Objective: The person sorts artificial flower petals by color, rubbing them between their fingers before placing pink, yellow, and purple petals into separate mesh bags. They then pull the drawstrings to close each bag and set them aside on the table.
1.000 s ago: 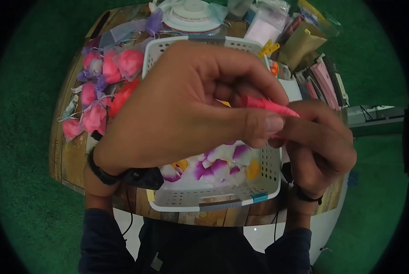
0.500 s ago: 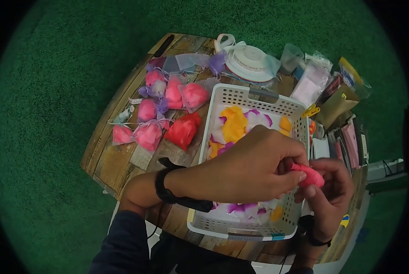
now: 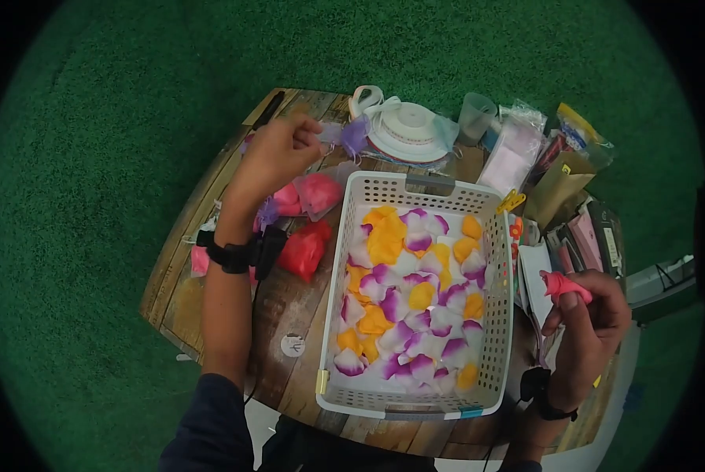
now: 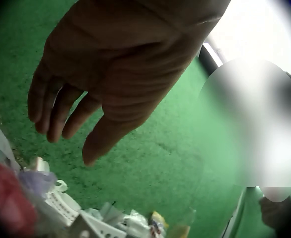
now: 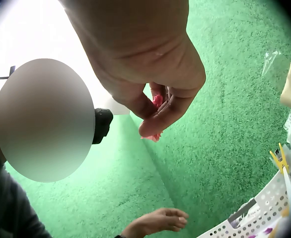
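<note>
My right hand pinches a rolled pink bundle, soft and petal-like, right of the basket. In the right wrist view, pink bits of it show between thumb and fingers. My left hand is over the far left of the table, near a sheer pale pouch and a purple pouch. Its fingers hang loosely bent with nothing in them in the left wrist view. Between the hands stands a white perforated basket with yellow petals and purple-and-white petals scattered over its bottom.
Sheer pouches with pink contents and a red bundle lie left of the basket. Behind it are a ribbon roll and a clear cup. Plastic packets and a brown paper bag crowd the right. A yellow clip grips the rim.
My left hand has let go of the pink bundle and swung left, away from the basket to the pouches. The right hand keeps the bundle at the right. The head view has shifted, uncovering the petals.
</note>
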A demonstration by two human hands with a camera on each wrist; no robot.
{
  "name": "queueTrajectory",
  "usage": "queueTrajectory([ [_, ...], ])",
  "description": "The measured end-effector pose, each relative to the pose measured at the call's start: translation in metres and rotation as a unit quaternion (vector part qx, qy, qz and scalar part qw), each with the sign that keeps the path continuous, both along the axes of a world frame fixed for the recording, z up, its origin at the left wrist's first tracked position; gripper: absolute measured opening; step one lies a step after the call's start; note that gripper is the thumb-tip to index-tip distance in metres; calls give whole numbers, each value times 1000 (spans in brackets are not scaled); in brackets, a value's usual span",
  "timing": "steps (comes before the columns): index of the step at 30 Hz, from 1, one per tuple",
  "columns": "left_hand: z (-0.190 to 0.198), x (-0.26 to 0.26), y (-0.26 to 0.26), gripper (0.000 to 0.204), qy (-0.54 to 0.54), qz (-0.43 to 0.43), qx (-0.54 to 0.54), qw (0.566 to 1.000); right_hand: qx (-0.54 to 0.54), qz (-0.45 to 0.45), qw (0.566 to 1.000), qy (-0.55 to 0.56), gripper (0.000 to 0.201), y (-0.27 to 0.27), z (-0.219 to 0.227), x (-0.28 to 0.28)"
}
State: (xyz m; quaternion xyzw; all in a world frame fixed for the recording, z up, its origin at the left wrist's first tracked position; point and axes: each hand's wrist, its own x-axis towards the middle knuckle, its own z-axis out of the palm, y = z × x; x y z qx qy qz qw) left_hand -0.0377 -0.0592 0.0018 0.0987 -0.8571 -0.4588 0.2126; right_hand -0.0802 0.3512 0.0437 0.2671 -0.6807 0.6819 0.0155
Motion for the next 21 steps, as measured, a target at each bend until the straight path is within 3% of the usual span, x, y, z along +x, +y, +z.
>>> queueTrajectory([
  [2,-20,-5,-13,57,-98,55,-246,963,-1,-8,1000,-2,12,0,1,0],
  [3,-30,-7,-16,57,-96,53,-247,963,0,-15,1000,-11,12,0,1,1],
  [5,-37,-12,-16,70,-204,22,-287,936,0,-15,1000,-8,12,-1,1,-2],
  [9,-48,-19,-10,69,-216,-17,-285,934,3,8,1000,-22,13,1,-2,-9],
  [11,-58,-27,-12,65,-335,-24,-306,891,-1,8,1000,-27,12,1,-2,-10],
  [12,-60,-29,-16,65,-332,-25,-310,891,-5,9,999,-35,12,1,-1,-10],
  [15,-34,-25,-9,60,-353,-16,-249,902,10,9,1000,-25,12,4,1,-12],
  [17,-3,-10,8,37,-205,27,-124,970,7,6,1000,-29,12,5,0,-14],
  [18,-2,-8,8,37,-204,24,-129,970,6,7,999,-32,12,6,-1,-15],
  [20,-1,-5,9,41,-41,-100,66,992,9,9,999,-36,13,4,1,-14],
  [21,6,-2,18,41,-41,-108,64,991,16,13,999,-41,13,2,2,-14],
])
